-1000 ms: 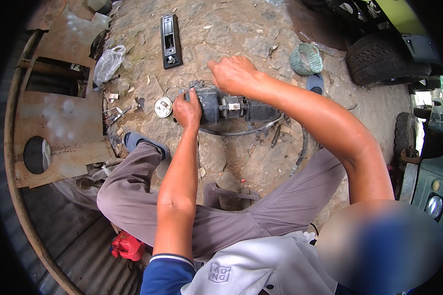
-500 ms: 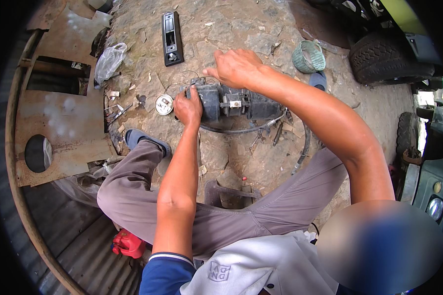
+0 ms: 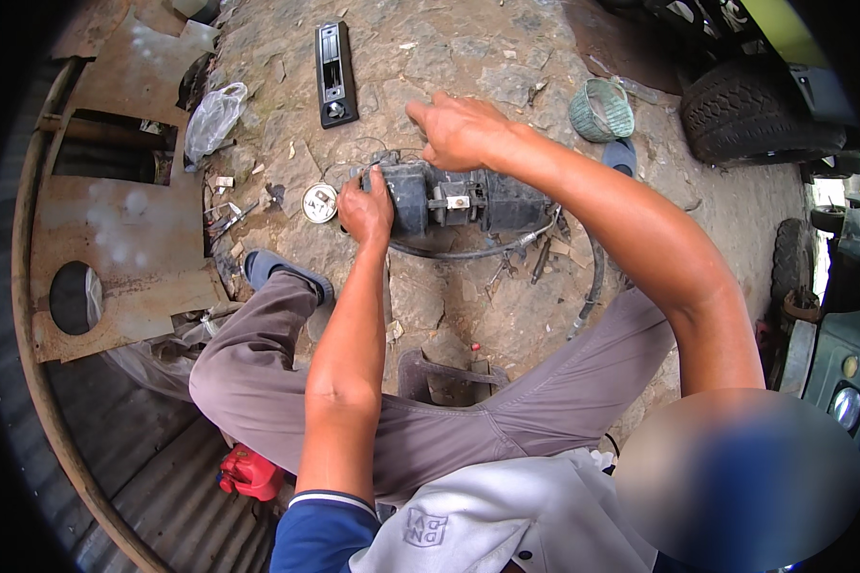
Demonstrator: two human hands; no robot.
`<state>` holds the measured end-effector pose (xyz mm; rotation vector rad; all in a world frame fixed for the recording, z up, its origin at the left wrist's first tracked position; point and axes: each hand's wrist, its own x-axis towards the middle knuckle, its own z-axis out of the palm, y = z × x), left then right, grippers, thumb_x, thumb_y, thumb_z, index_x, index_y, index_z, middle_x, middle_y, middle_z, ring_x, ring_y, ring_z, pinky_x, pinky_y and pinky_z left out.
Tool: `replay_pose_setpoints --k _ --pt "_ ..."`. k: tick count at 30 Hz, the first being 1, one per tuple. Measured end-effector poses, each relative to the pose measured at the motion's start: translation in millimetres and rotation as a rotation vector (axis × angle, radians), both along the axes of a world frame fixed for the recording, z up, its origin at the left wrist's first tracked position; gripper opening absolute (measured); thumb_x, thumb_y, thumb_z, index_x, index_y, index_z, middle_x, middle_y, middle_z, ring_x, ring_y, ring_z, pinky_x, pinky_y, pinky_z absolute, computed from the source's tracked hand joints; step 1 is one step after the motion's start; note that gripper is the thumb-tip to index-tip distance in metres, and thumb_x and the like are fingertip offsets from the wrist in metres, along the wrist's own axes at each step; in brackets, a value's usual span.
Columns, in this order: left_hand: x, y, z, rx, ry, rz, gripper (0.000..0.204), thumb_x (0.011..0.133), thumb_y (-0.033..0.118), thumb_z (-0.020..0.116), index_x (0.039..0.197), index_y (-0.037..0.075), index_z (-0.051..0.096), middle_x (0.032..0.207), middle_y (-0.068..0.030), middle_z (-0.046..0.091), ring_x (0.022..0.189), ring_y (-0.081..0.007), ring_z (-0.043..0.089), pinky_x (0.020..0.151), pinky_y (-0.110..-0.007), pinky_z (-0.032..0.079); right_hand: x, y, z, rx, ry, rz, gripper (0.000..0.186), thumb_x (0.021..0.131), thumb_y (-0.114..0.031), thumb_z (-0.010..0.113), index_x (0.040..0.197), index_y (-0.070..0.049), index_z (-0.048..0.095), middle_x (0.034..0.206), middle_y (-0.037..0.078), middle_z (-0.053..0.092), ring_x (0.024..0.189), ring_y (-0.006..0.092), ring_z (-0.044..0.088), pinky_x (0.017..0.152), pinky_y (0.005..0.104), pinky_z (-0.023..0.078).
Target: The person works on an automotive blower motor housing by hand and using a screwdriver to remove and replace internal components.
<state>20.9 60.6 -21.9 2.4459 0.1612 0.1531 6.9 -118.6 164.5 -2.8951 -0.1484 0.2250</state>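
A dark, boxy mechanical unit (image 3: 408,201) with a black cable (image 3: 449,256) curving along its near side lies on the ground before me. My left hand (image 3: 365,208) wraps round its left end, thumb on top. Above the unit's far edge is my right hand (image 3: 463,132), its fingers curled and one pointing left. Its palm side is hidden, so I cannot make out what it holds. Beside my left hand sits a round tin dish (image 3: 319,202) with small parts in it.
Beyond the unit lies a long black-and-silver panel (image 3: 333,74). A green basket (image 3: 602,110) stands at the far right, near a vehicle tyre (image 3: 760,113). Rusty sheet metal (image 3: 124,220) leans at the left. Loose tools (image 3: 541,260) lie right of the cable.
My right hand has turned slightly, and its thumb has dropped closer to the unit. My left hand stays in place on the unit's end.
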Motion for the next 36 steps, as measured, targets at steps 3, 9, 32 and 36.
replay_pose_setpoints --k 3,9,32,36 --pt "-0.8 -0.8 0.9 -0.033 0.058 0.017 0.049 0.089 0.044 0.067 0.106 -0.002 0.074 0.103 -0.0211 0.070 0.103 -0.0393 0.063 0.093 -0.047 0.047 5.9 0.4 6.5 0.029 0.127 -0.087 0.035 0.087 -0.025 0.065 0.114 -0.003 0.064 0.099 0.025 0.071 0.099 0.0413 0.069 0.084 0.0501 0.055" --pt "-1.8 -2.5 3.0 -0.032 0.044 0.020 0.047 0.088 0.043 0.067 0.105 0.000 0.075 0.103 -0.0212 0.070 0.102 -0.0395 0.063 0.092 -0.047 0.048 2.8 -10.8 0.3 0.142 0.105 0.002 0.037 0.082 -0.021 0.069 0.113 -0.003 0.063 0.100 0.023 0.071 0.099 0.0409 0.068 0.084 0.0502 0.054" --pt "-8.1 0.8 7.7 -0.060 0.013 0.020 0.045 0.090 0.041 0.067 0.110 0.001 0.072 0.108 -0.0206 0.069 0.106 -0.0381 0.061 0.094 -0.047 0.047 20.7 -39.8 17.6 0.283 -0.035 -0.097 0.040 0.083 -0.029 0.066 0.112 -0.002 0.065 0.094 0.023 0.069 0.091 0.0391 0.067 0.080 0.0455 0.051" --pt "-7.3 0.5 9.7 -0.084 -0.026 0.027 0.044 0.091 0.041 0.067 0.111 0.002 0.069 0.109 -0.0221 0.068 0.106 -0.0386 0.062 0.094 -0.047 0.047 38.6 -29.1 31.1 0.313 -0.036 -0.118 0.039 0.082 -0.030 0.067 0.109 -0.003 0.066 0.093 0.022 0.070 0.088 0.0374 0.068 0.078 0.0437 0.052"
